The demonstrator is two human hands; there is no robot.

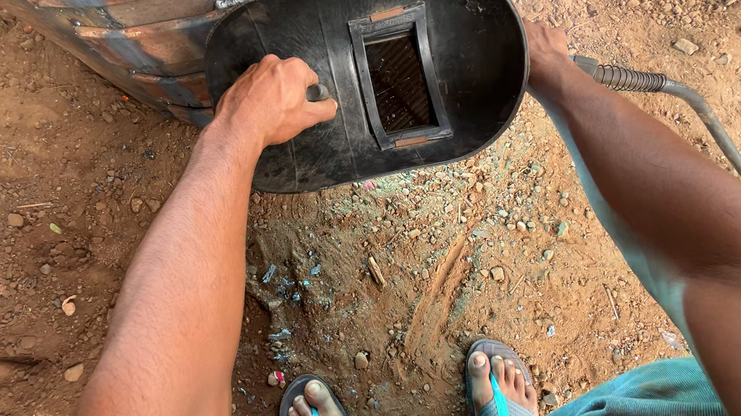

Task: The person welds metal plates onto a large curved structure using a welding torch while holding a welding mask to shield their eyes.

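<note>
Reddish, stony dirt ground (pixel 64 176) lies underfoot. Left hand (pixel 272 99) closes its grip around the handle of a black oval plastic welding shield (pixel 465 60), held before a rusty metal drum (pixel 142 39). Right hand (pixel 547 52) sits mostly hidden behind the shield beside a grey cable (pixel 700 109); its grip cannot be told.

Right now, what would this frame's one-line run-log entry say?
left hand: grips handle of black welding shield | right hand: mostly hidden behind shield, by grey cable | ahead: rusty metal drum | ground: dirt

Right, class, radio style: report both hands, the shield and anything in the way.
Left hand gripping handle of black oval welding shield. Right hand behind shield, grip hidden; grey ribbed cable beside it. Rusty metal drum close behind.
</note>
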